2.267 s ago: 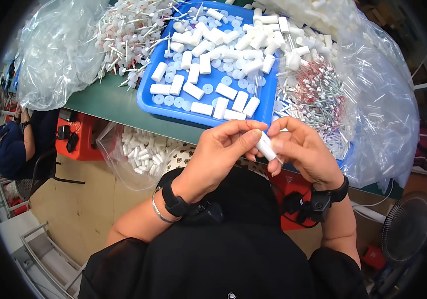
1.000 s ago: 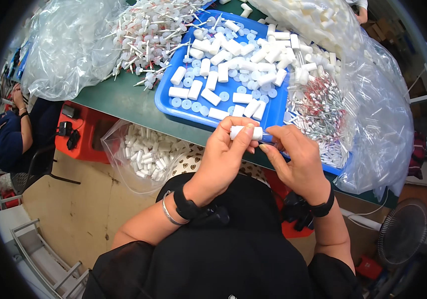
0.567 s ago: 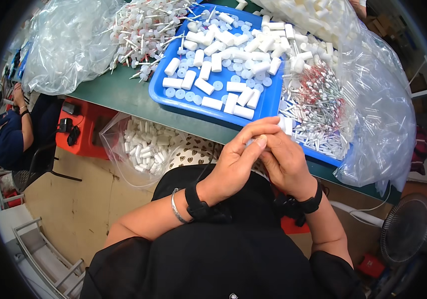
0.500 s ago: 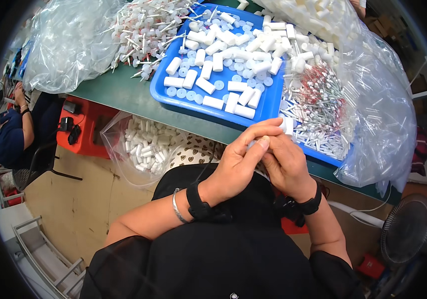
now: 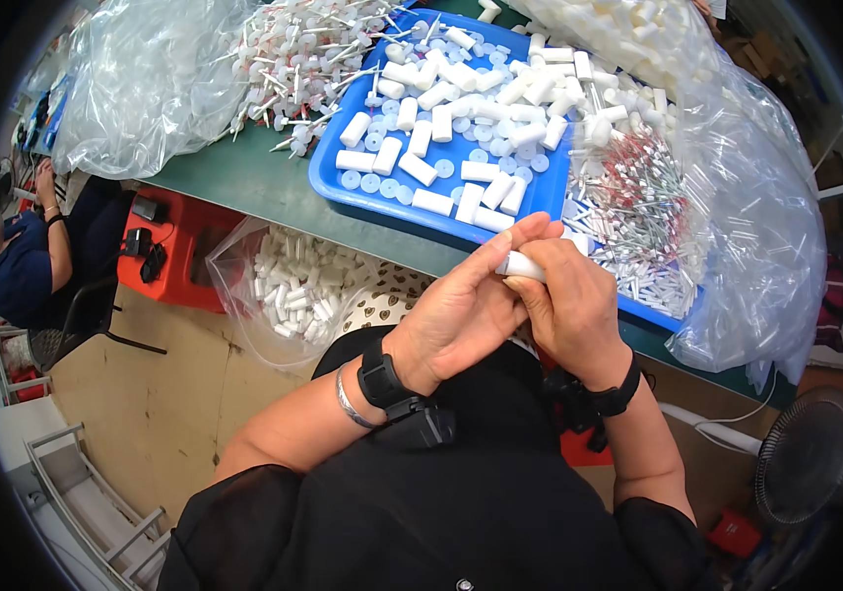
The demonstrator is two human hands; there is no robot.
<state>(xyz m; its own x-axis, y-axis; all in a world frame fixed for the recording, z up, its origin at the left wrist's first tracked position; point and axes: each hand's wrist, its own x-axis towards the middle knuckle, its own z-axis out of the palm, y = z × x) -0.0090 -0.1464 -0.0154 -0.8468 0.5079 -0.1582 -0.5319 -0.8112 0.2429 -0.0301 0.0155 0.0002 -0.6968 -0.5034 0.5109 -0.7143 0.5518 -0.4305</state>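
Just in front of the blue tray's near edge, my right hand point(image 5: 571, 313) pinches a short white cylinder point(image 5: 521, 266) between thumb and fingers. Its end points left, and what the fingers cover is hidden. My left hand point(image 5: 453, 320) lies palm up beside and partly behind it, thumb and fingers stretched out. The left thumb tip is close to the cylinder; whether they touch I cannot tell. Ahead, the blue tray point(image 5: 343, 202) holds many white cylinders point(image 5: 432, 202) and translucent white discs point(image 5: 372, 184).
Thin white-tipped pins point(image 5: 638, 197) fill the tray's right part, beside a clear plastic bag point(image 5: 746, 256). Stemmed disc pieces point(image 5: 293, 59) are heaped on the green table point(image 5: 244, 187). Below hangs a bag of white pieces point(image 5: 298, 286). A seated person point(image 5: 32, 246) is at left, a fan point(image 5: 806, 453) at right.
My left hand has turned palm up and its fingers have unfolded from the pinch. The white cylinder now shows in my right hand. The view has shifted slightly.
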